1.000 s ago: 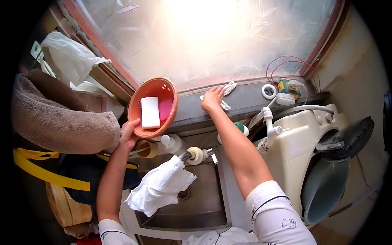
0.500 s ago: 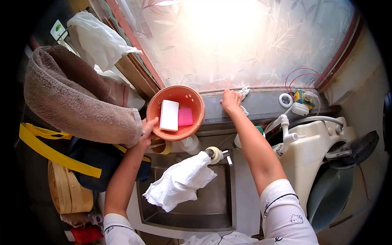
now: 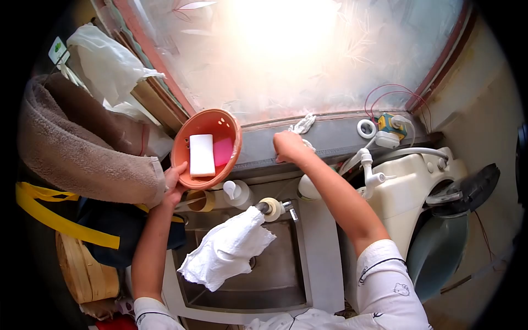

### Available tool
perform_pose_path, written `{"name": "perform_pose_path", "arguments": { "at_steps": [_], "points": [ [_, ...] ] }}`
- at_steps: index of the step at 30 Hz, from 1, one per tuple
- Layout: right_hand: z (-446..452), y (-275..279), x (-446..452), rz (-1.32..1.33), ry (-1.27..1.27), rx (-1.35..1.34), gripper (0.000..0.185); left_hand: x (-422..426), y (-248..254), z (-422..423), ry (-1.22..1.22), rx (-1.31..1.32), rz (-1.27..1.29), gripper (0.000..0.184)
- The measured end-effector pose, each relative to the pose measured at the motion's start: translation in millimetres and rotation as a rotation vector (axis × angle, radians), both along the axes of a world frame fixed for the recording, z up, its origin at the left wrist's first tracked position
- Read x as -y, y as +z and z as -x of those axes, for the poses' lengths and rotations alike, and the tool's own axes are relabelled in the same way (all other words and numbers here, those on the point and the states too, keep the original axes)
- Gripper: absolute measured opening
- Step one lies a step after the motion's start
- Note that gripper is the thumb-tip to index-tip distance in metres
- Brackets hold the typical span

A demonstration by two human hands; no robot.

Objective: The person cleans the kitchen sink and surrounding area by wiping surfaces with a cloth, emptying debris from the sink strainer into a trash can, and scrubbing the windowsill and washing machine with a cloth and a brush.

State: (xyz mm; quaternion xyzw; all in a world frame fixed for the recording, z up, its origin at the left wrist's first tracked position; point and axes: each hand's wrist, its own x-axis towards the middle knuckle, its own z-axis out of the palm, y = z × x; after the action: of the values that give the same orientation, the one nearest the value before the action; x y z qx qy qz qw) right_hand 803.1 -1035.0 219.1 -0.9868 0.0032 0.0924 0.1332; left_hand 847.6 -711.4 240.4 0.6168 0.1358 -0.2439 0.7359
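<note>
My left hand (image 3: 175, 184) grips the near left rim of an orange-brown plastic bowl (image 3: 226, 125) with small holes near its rim. The bowl is held tilted in front of the windowsill, left of the sink. Inside it lie a white sponge block (image 3: 202, 155) and a flat pink piece (image 3: 223, 151). My right hand (image 3: 289, 147) is over the grey windowsill (image 3: 256, 144) with its fingers curled under; what they hold, if anything, is hidden. Just behind it lies a bundle of white cord or cloth (image 3: 303, 124).
A white cloth (image 3: 228, 247) drapes over the faucet (image 3: 272, 209) above the steel sink (image 3: 275, 297). A white pump bottle (image 3: 237, 193) and cup (image 3: 204, 201) stand behind the sink. A brown towel (image 3: 93, 159) hangs left. Right are a tape roll (image 3: 366, 128), plug adapter (image 3: 391, 129) and cream-coloured appliance (image 3: 396, 190).
The whole view has shifted, moving most things left in the picture. The bowl is tilted more. My right hand has come nearer the sill's front edge, its fingers curled downward.
</note>
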Motion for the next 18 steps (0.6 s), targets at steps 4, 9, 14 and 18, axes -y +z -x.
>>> {"name": "perform_pose_path", "arguments": {
  "at_steps": [4, 9, 14, 18],
  "points": [
    [1.0, -9.3, -1.4, 0.037, -0.034, -0.006, 0.032, -1.8, -4.8, -1.7, -0.038, -0.014, 0.039, 0.036],
    [0.3, -8.9, 40.8, -0.112, -0.399, 0.206, 0.018, 5.9, 5.4, 4.6, -0.032, -0.007, 0.018, 0.036],
    [22.0, 7.1, 125.1, 0.098, -0.856, 0.163, 0.016, -0.8, -2.9, 1.9, -0.041, -0.012, 0.024, 0.037],
    [28.9, 19.9, 113.8, 0.091, -0.599, 0.181, 0.028, 2.9, -5.2, 0.7, -0.034, -0.016, 0.012, 0.035]
  ]
}}
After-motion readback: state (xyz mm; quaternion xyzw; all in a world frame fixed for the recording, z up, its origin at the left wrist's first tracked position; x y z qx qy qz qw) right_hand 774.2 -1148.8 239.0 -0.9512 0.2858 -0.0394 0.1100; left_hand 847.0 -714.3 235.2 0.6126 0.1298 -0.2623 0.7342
